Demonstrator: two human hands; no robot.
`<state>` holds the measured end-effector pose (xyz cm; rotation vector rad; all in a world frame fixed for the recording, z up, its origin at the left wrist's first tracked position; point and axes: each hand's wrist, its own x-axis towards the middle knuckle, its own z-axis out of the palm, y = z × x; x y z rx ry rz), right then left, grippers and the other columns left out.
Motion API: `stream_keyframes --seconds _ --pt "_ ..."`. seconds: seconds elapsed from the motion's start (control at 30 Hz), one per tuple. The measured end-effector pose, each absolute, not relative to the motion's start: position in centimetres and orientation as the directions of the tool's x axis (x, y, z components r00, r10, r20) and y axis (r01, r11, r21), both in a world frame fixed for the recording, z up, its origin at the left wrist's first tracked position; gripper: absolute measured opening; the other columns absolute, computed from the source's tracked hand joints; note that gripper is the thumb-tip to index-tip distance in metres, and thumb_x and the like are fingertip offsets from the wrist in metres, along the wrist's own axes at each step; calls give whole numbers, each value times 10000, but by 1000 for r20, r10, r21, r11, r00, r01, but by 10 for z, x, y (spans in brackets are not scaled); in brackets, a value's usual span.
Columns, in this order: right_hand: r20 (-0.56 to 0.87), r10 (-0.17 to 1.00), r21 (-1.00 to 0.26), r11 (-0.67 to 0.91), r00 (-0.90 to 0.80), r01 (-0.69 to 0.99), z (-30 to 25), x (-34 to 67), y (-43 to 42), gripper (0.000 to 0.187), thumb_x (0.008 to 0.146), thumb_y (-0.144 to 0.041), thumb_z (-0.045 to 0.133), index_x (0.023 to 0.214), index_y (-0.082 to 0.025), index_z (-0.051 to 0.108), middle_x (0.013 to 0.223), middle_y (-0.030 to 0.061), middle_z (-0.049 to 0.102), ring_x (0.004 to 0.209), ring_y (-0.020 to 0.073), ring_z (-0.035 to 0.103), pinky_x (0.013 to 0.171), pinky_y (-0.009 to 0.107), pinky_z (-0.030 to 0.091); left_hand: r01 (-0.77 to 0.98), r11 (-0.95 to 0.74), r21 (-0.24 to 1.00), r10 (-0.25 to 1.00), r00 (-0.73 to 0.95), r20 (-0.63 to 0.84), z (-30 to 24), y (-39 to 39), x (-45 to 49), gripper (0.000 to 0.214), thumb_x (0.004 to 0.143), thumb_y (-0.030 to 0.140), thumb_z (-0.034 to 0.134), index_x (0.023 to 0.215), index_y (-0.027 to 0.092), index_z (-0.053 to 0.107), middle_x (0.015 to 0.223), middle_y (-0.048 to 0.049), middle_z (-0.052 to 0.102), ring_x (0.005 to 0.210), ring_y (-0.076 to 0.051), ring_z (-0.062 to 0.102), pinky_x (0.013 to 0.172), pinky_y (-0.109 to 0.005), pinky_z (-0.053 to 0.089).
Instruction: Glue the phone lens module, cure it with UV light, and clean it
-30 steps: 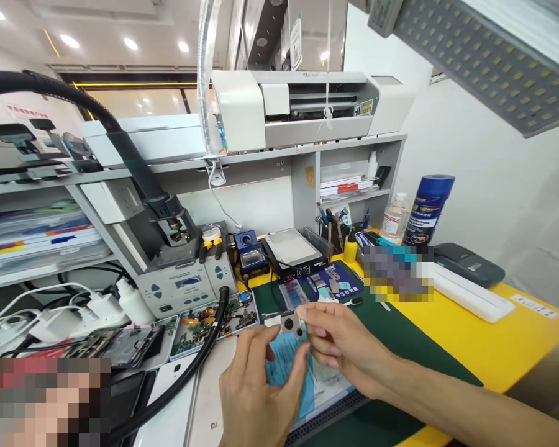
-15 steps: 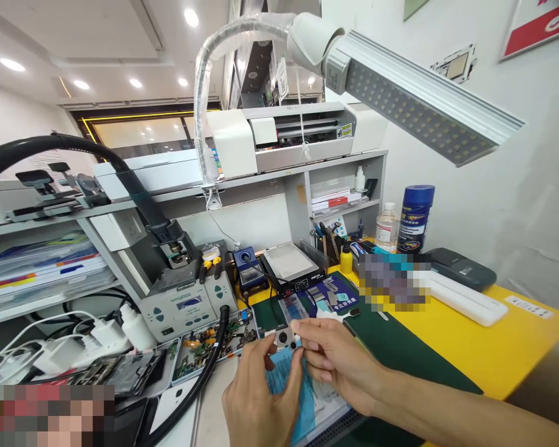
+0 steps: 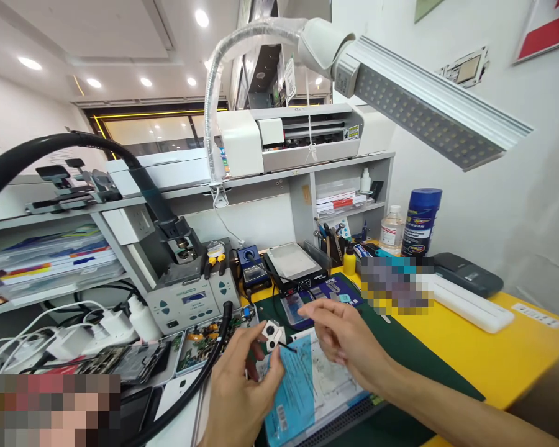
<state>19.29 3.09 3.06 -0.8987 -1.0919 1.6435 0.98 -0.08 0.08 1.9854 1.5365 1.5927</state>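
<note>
Green matting spreads beneath both hands. Thumb and forefinger of the left hand pinch a small two-lens module at their tips; the right hand, fingers bent, hovers apart to its right, its grip unclear. Beyond the left hand, leftward, stands a gray control unit.

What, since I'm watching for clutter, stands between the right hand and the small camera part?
Nothing visible. The left hand holds the camera part up, and an open gap separates it from the right hand. The blue packet lies below.
</note>
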Motion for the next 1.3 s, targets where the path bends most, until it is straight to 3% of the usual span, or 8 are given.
stream_keyframes --seconds 0.23,0.43,0.77,1.0,1.3 --pt "-141 860 -968 -224 -491 -115 27 194 38 284 732 -403 813 732 -148 690 499 -78 445 415 45 288 391 220 178 519 -504 691 830 68 554 14 -7 -1 295 829 238 674 1121 224 712 747 -6 609 584 -127 553 540 -224 472" --pt "-165 836 -973 -224 -524 -51 22 191 38 229 746 -360 793 730 -152 700 419 -87 449 355 44 278 389 227 197 515 -530 674 830 151 537 8 -7 -3 342 869 226 632 1208 222 673 812 -30 632 626 -137 577 551 -234 476" --pt "-185 825 -959 -270 -533 -85 16 187 35 171 736 -293 769 713 -171 652 442 -93 424 395 45 246 400 218 162 559 -509 654 846 187 499 5 -7 -4 311 910 277 607 1217 234 627 839 -17 578 599 -121 526 549 -234 461" --pt "-190 800 -953 -290 -569 -89 13 190 37 205 702 -313 822 704 -155 691 442 -76 461 376 49 290 383 221 207 568 -551 611 819 228 527 3 -6 -8 235 914 272 585 1148 249 595 813 8 554 626 -128 547 555 -239 458" --pt "-182 803 -951 -290 -568 -105 12 187 37 181 670 -251 837 680 -147 689 425 -72 480 356 49 315 361 205 230 580 -600 551 778 263 571 3 -9 -10 274 917 249 587 1191 254 582 788 19 549 632 -130 499 584 -260 413"
